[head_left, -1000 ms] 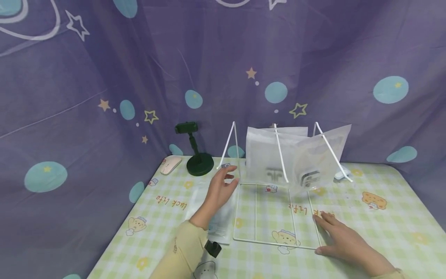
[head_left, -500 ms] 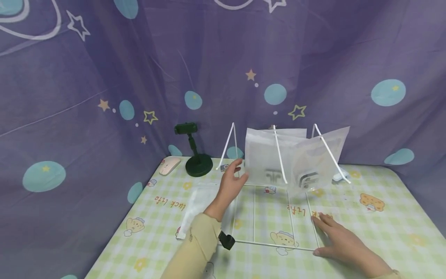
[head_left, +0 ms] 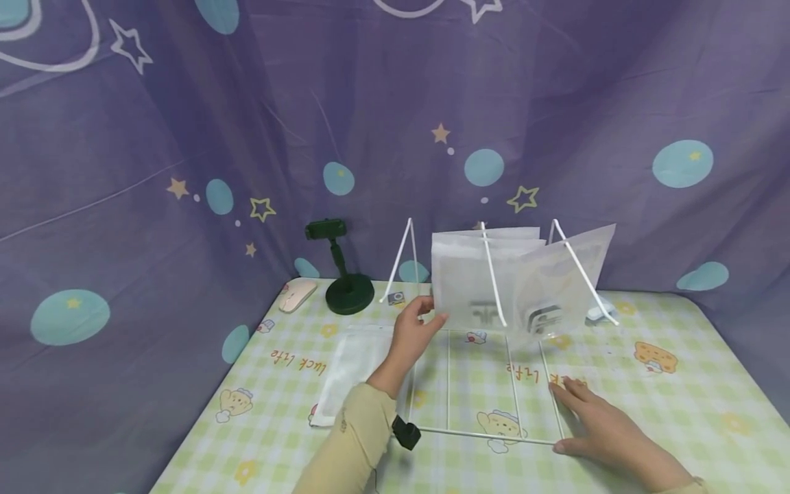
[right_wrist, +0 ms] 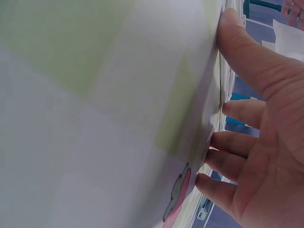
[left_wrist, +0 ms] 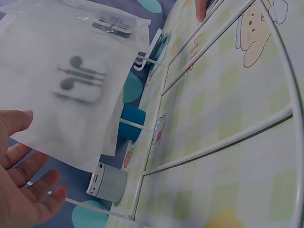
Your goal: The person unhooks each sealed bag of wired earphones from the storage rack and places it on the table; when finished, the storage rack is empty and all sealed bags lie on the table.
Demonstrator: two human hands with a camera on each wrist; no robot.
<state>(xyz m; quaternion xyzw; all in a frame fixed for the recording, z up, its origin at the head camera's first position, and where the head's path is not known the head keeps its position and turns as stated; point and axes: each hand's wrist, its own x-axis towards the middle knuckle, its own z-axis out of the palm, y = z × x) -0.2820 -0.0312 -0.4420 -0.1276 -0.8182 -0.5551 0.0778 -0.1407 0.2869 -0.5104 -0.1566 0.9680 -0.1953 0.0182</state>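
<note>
A white wire rack (head_left: pixel 481 435) stands on the table, its slanted dividers holding several frosted zip pouches upright. My left hand (head_left: pixel 410 336) is at the left edge of one frosted pouch (head_left: pixel 459 274). In the left wrist view, the thumb lies before that pouch (left_wrist: pixel 42 123), which has a dark earphone-like shape; the other fingers spread loosely below its edge, without a visible pinch. Beside it leans another pouch (head_left: pixel 561 274) with a dark striped item. My right hand (head_left: pixel 601 425) rests with extended fingers at the rack's right base bar; its fingertips (right_wrist: pixel 230 16) touch the edge there.
A flat white pouch (head_left: pixel 348 374) lies left of the rack, partly under the left forearm. Behind are a dark green phone stand (head_left: pixel 349 293) and a pale mouse (head_left: pixel 297 295). A grey cylinder (left_wrist: pixel 111 183) and a blue one (left_wrist: pixel 132 122) sit behind the rack.
My left hand has moved right, from the rack's left divider to the pouch's left edge. The flat pouch at left is now more exposed. My right hand has stayed in place.
</note>
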